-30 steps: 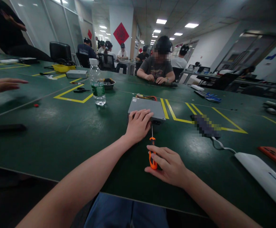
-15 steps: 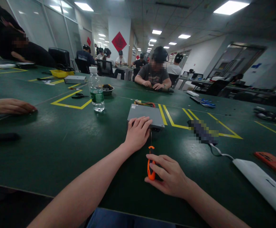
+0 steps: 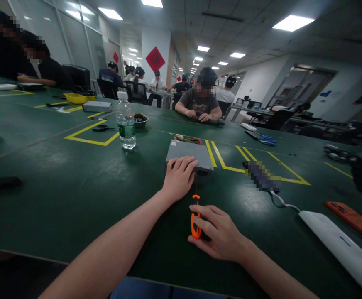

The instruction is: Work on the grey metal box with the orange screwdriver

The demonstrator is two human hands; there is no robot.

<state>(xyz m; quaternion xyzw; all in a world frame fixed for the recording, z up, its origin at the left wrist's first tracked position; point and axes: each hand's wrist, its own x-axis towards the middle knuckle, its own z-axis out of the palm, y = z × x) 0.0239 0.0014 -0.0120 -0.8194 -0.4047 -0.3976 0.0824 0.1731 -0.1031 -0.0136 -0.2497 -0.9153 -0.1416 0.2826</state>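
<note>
Well inside our bench edge (image 3: 28, 254) sits a boxy grey power supply (image 3: 192, 150) — left hand (image 3: 178, 177) spread atop, right hand (image 3: 221, 231) pinching an orange-black screwdriver (image 3: 194, 229).

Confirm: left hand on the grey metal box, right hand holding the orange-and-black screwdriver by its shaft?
Wrong grip: the right hand holds the orange-and-black screwdriver by its handle, the head view shows. The left hand is on the grey metal box.

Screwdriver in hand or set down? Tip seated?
In hand: right hand holds the screwdriver by its orange handle. Tip: cannot tell, contact with the grey box isn't clear.
</note>
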